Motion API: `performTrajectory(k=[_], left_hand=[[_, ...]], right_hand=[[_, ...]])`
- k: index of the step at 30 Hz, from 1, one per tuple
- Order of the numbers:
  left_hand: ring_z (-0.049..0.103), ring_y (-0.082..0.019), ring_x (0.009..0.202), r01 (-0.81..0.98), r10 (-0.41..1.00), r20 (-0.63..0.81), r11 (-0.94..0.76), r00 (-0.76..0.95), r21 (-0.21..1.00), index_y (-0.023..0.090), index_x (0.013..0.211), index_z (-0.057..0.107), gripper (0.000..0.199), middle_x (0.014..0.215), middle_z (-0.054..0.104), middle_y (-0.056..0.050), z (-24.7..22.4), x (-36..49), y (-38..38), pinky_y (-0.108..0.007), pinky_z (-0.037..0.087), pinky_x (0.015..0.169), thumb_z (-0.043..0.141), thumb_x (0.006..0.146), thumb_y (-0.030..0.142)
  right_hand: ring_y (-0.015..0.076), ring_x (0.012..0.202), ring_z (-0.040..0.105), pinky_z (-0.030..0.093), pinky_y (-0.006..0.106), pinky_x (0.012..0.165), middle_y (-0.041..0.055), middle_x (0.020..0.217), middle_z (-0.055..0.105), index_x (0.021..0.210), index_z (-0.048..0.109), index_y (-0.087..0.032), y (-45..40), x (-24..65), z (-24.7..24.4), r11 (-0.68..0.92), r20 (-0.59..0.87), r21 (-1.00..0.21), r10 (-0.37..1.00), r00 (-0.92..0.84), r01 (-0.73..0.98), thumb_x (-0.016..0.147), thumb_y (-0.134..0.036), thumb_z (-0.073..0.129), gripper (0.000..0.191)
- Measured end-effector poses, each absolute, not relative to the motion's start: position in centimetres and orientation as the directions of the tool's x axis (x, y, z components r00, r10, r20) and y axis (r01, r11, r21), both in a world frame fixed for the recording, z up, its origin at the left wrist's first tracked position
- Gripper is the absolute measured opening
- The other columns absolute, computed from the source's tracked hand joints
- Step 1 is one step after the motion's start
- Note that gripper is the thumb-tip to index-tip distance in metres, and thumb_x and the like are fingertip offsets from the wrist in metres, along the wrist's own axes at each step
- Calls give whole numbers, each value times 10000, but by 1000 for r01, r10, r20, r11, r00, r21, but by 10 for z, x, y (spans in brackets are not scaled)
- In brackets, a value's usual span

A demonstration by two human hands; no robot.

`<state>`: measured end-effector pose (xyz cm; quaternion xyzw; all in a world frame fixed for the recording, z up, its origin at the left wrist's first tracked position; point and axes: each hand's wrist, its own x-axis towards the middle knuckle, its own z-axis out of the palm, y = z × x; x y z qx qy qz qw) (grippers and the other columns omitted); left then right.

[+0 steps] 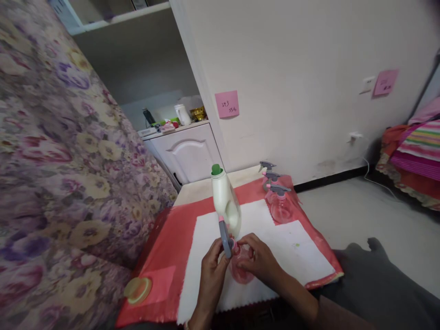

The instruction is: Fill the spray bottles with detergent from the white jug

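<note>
Near the front of the table is a clear pink spray bottle [242,273], standing on a white cloth. My left hand [213,266] is closed on its grey trigger spray head [225,238], which has a pink nozzle tip pointing up and away. From the other side, my right hand [258,259] wraps its fingers round the bottle's upper body. Whether the head is fully seated on the neck I cannot tell. Just behind my hands stands a large pale green jug [224,197] with a green top.
Several spray bottles with grey heads, one a pink bottle [281,210], stand at the table's back right. A round yellowish lid [137,290] lies at front left on the red tablecloth [165,256]. A floral curtain [79,183] borders the left side; a white cabinet [187,151] stands behind.
</note>
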<state>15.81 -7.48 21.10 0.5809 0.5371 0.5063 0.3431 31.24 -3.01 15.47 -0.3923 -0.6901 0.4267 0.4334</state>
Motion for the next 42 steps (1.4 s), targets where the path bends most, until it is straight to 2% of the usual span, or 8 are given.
performTrajectory(k=[8, 15, 18, 25, 31, 37, 42], left_hand=[[636, -215, 1001, 195, 950, 216, -173, -224, 965, 206, 1024, 656, 271, 1122, 697, -46, 207, 165, -74, -285, 502, 857, 698, 783, 325], [639, -185, 920, 168, 931, 244, -204, -273, 964, 205, 947, 638, 238, 935, 698, -13, 212, 169, -73, -274, 484, 854, 732, 748, 294], [629, -196, 931, 175, 936, 257, -219, -239, 960, 202, 937, 637, 210, 936, 690, -18, 206, 170, -71, -286, 480, 858, 713, 756, 277], [637, -224, 953, 225, 973, 167, -129, -158, 966, 201, 946, 669, 179, 956, 714, -32, 187, 166, -69, -310, 466, 877, 666, 775, 254], [641, -228, 980, 232, 976, 169, -133, -140, 964, 210, 960, 685, 181, 1021, 728, -37, 189, 164, -69, -314, 463, 897, 651, 790, 264], [634, -246, 1046, 307, 988, 151, -138, -19, 942, 216, 1071, 684, 276, 1117, 719, -45, 198, 158, -67, -343, 462, 934, 613, 806, 252], [634, -243, 1038, 342, 982, 188, -169, -23, 924, 212, 1068, 678, 269, 1118, 716, -43, 189, 155, -67, -338, 464, 923, 589, 814, 217]], right_hand=[[136, 683, 527, 431, 249, 627, -15, 915, 581, 991, 656, -246, -29, 311, 150, 337, 274, -924, 913, -302, 183, 572, -100, 735, 451], [120, 646, 510, 423, 245, 603, -12, 912, 579, 992, 661, -230, -31, 310, 153, 310, 248, -932, 924, -290, 188, 563, -87, 735, 459], [109, 619, 493, 416, 244, 588, -14, 898, 573, 983, 659, -215, -31, 310, 154, 312, 252, -931, 925, -285, 189, 575, -99, 737, 431], [101, 614, 484, 410, 243, 588, -22, 900, 568, 1000, 658, -214, -29, 311, 153, 319, 254, -928, 921, -296, 195, 558, -106, 756, 465], [102, 616, 479, 410, 240, 585, -18, 911, 572, 992, 661, -221, -28, 311, 151, 309, 248, -935, 921, -302, 176, 571, -132, 762, 442], [107, 625, 483, 411, 243, 592, -22, 906, 572, 1006, 669, -228, -27, 312, 150, 295, 231, -938, 923, -309, 180, 576, -135, 771, 452], [111, 631, 482, 411, 247, 595, -18, 903, 571, 1016, 663, -216, -28, 314, 150, 300, 239, -939, 920, -310, 168, 570, -117, 781, 472]])
